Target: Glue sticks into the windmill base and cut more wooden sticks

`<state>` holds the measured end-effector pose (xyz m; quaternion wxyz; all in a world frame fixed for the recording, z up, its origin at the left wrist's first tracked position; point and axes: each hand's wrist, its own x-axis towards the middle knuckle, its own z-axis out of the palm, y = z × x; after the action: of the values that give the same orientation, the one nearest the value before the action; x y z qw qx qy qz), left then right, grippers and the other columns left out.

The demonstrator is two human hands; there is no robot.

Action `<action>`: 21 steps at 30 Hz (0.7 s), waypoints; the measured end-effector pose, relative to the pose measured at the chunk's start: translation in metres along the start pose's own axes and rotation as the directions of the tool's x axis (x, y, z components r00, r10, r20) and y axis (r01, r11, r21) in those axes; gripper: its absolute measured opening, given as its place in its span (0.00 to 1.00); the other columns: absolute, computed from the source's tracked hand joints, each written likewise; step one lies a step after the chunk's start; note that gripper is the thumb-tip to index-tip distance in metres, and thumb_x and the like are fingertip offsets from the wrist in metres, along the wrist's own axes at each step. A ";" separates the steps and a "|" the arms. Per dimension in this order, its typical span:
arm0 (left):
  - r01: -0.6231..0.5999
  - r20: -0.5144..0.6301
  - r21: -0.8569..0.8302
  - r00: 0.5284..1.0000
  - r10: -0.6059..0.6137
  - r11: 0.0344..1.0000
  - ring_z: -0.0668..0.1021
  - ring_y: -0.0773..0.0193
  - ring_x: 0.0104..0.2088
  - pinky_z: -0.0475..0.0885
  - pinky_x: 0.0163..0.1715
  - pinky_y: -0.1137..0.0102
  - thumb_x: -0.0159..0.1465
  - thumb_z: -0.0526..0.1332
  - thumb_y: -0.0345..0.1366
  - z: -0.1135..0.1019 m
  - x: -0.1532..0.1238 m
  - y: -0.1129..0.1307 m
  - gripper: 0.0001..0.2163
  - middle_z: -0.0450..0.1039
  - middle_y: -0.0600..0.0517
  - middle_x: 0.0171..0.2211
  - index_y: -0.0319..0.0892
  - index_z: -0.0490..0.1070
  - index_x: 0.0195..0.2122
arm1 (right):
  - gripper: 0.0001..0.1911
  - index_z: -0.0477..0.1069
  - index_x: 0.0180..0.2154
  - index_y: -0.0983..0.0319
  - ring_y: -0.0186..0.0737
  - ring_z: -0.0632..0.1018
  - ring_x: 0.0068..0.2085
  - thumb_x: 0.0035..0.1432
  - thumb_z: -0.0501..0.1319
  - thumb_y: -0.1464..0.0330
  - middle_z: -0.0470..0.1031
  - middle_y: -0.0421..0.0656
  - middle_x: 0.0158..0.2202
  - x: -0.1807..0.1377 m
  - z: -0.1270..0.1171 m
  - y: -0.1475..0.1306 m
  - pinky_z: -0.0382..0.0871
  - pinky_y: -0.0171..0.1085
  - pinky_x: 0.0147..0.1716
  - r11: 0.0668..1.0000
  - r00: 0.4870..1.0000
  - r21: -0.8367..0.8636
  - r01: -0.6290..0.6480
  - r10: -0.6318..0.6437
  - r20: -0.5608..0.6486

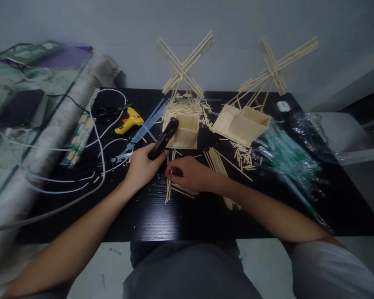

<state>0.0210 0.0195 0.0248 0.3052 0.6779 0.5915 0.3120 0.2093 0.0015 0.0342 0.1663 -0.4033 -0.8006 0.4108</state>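
My left hand (142,165) is wrapped around a black-handled tool (164,139); its exact kind does not show clearly. The tool slants up and to the right, in front of a model windmill (187,135) made of thin wooden sticks. Just right of it, my right hand (190,172) is curled, with thumb and finger pinched on thin wooden sticks (168,191) near the tabletop. More loose sticks (183,191) lie below this hand. A bundle of longer sticks (220,166) lies to its right.
A second stick windmill (244,124) stands at the back right. Plastic wrapping (286,153) covers the table's right side. To the left lie a yellow glue gun (129,121), bluish glue sticks (148,124), a white cable (101,145) and stick packs (81,139). The black table (156,224) stands against a wall.
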 end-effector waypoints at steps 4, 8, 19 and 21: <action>0.007 0.005 0.006 1.000 -0.007 1.000 0.72 0.64 0.29 0.64 0.31 0.70 0.61 0.64 0.47 0.000 0.000 0.002 0.14 0.73 0.55 0.26 0.40 0.77 0.33 | 0.07 0.79 0.38 0.67 0.34 0.77 0.31 0.60 0.62 0.78 0.80 0.43 0.30 0.003 0.004 0.004 0.65 0.33 0.36 0.998 1.000 -0.054 0.012 -0.012 0.006; 0.008 -0.002 0.028 1.000 -0.008 1.000 0.72 0.64 0.29 0.64 0.31 0.70 0.61 0.64 0.47 0.001 0.001 0.000 0.14 0.73 0.55 0.26 0.39 0.77 0.33 | 0.07 0.80 0.38 0.67 0.35 0.77 0.32 0.61 0.62 0.77 0.81 0.44 0.31 0.005 0.009 0.006 0.65 0.34 0.37 0.994 1.000 -0.108 0.020 -0.020 0.006; -0.004 0.082 0.080 0.997 -0.002 0.997 0.78 0.60 0.34 0.67 0.36 0.68 0.61 0.64 0.44 0.000 0.002 -0.006 0.11 0.78 0.54 0.32 0.42 0.76 0.36 | 0.05 0.80 0.38 0.65 0.39 0.79 0.35 0.63 0.65 0.72 0.83 0.46 0.36 -0.006 -0.047 -0.001 0.65 0.35 0.37 0.939 0.992 -0.325 -0.116 0.091 -0.091; -0.011 0.110 0.095 0.994 0.001 0.995 0.78 0.61 0.33 0.67 0.36 0.69 0.60 0.66 0.43 -0.001 0.001 -0.005 0.09 0.78 0.55 0.31 0.43 0.75 0.35 | 0.04 0.80 0.36 0.65 0.40 0.79 0.34 0.61 0.65 0.72 0.82 0.47 0.35 -0.012 -0.068 0.002 0.65 0.35 0.35 0.868 0.972 -0.438 -0.236 0.210 -0.107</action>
<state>0.0177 0.0215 0.0218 0.3034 0.7096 0.5862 0.2465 0.2587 0.0291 0.0746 0.0429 -0.5316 -0.8166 0.2207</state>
